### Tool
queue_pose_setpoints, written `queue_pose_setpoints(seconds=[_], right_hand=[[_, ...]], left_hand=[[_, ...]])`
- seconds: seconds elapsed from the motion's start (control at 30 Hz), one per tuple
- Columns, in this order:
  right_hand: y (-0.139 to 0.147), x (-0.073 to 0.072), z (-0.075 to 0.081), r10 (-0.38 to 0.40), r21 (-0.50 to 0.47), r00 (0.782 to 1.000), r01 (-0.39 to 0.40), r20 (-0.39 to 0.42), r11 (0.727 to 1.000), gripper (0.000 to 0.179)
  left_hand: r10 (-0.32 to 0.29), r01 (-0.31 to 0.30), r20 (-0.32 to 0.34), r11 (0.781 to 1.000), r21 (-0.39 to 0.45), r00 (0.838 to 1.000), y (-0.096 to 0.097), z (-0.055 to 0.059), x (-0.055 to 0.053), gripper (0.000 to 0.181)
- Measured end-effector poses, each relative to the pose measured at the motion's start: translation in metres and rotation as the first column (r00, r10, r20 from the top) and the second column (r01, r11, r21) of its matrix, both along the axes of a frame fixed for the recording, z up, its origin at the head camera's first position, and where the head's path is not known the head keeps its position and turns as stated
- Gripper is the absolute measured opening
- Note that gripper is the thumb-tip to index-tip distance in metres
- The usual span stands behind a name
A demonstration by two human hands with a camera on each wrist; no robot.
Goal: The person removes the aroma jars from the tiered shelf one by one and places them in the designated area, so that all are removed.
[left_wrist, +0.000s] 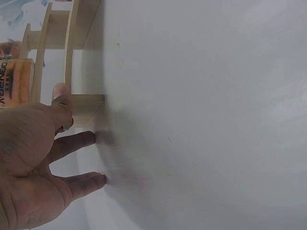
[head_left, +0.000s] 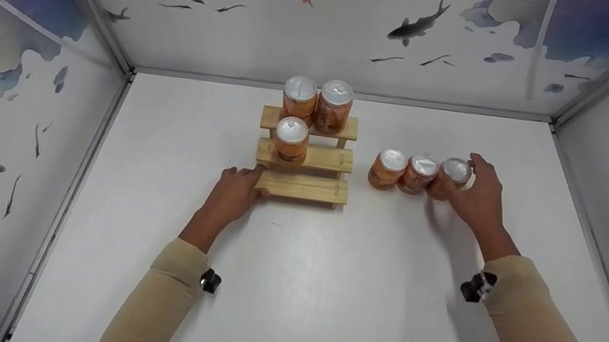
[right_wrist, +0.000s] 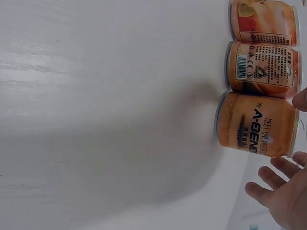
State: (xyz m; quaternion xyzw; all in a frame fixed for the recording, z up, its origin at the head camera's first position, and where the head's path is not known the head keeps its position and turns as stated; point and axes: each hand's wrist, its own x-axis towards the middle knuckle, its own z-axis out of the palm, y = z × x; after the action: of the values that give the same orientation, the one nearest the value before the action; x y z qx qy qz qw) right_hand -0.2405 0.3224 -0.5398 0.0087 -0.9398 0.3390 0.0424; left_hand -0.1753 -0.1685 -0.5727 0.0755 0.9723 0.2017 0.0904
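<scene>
My left hand (head_left: 235, 191) grips the left end of the lowest step of a small three-step wooden stand (head_left: 302, 187). In the left wrist view its thumb lies on the board's edge, with two other fingers spread apart below. Around the rightmost orange can (head_left: 454, 178) on the table, my right hand (head_left: 482, 194) is spread, thumb on the near side. The right wrist view shows this can (right_wrist: 256, 124) upright, the thumb at its top rim and the other fingers apart from it. A middle can (head_left: 418, 175) and a left can (head_left: 388, 170) stand beside it in a row.
Two orange cans, one on the left (head_left: 299, 101) and one on the right (head_left: 334, 108), stand on the stand's top step. Another can (head_left: 291, 142) is on the middle step's left part. Printed panels (head_left: 323, 47) wall in the white table (head_left: 322, 294).
</scene>
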Motion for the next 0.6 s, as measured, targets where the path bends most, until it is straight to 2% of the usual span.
queue_pose_setpoints(seconds=[0.13,0.27,0.53,0.57,0.6], right_hand=[[-0.012,-0.001,0.007,0.036,0.075,0.995,-0.03,-0.089,0.997,0.079],[-0.034,-0.003,0.013,0.123,0.148,0.978,-0.099,-0.166,0.984,0.077],[-0.087,-0.002,0.032,0.22,0.163,0.968,-0.199,-0.123,0.966,0.082],[-0.094,-0.002,0.034,0.229,0.161,0.966,-0.208,-0.12,0.965,0.083],[-0.101,-0.001,0.036,0.238,0.159,0.964,-0.218,-0.119,0.963,0.084]], left_hand=[[0.009,-0.009,0.017,1.0,-0.004,1.0,0.001,0.0,0.0,0.066],[0.013,-0.013,0.026,1.0,-0.002,1.0,0.0,-0.002,-0.001,0.067],[0.02,-0.021,0.025,0.999,0.029,0.999,0.001,-0.001,0.001,0.066],[0.009,-0.009,-0.002,0.999,0.037,1.0,-0.004,-0.011,-0.002,0.067],[0.006,-0.005,-0.011,0.999,0.04,1.0,-0.004,-0.01,-0.002,0.066]])
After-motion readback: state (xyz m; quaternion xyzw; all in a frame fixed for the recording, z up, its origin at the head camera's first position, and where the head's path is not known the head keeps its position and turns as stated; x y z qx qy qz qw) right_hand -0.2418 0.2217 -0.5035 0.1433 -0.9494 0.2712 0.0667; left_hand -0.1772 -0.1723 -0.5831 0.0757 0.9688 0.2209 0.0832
